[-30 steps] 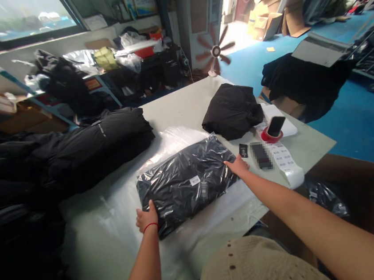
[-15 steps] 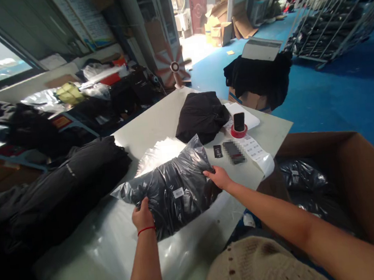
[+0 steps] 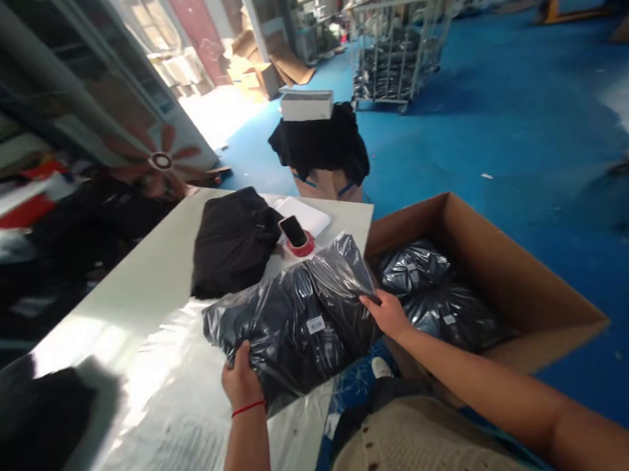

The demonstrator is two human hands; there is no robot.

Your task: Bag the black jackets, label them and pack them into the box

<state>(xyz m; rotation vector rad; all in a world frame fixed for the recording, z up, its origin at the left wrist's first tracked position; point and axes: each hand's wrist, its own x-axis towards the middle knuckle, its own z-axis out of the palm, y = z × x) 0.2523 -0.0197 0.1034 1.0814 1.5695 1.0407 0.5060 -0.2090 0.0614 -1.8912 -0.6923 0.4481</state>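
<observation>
"Blue floor [image 3: 484, 135] spreads beyond the pale table [image 3: 165, 259], and an open carton [image 3: 513, 274] stands off its right-hand end. Where's the bundle?"

"Between the two hands: a bagged dark bundle [image 3: 293, 327], label [image 3: 316, 324] facing up, its right end out past the table's edge near the carton."

"How is it gripped?"

"At both ends. The left hand [image 3: 240, 378] clasps its near-left side, thumb pressed on top. The right hand [image 3: 389, 314] pinches the right end between thumb and fingers."

"Good hold?"

"Good enough, I'd say, though slick plastic may slide. I'd take more of the cloth into the right hand's pinch, not just film, and hold both ends level so the middle doesn't sag. The underside is hidden, so I can't tell whether it clears the tabletop."

"Anything to mind nearby?"

"The red tape roll [image 3: 303, 247] with the phone [image 3: 292, 230] leaning on it, just behind the bundle. A swing that way could knock them."
</observation>
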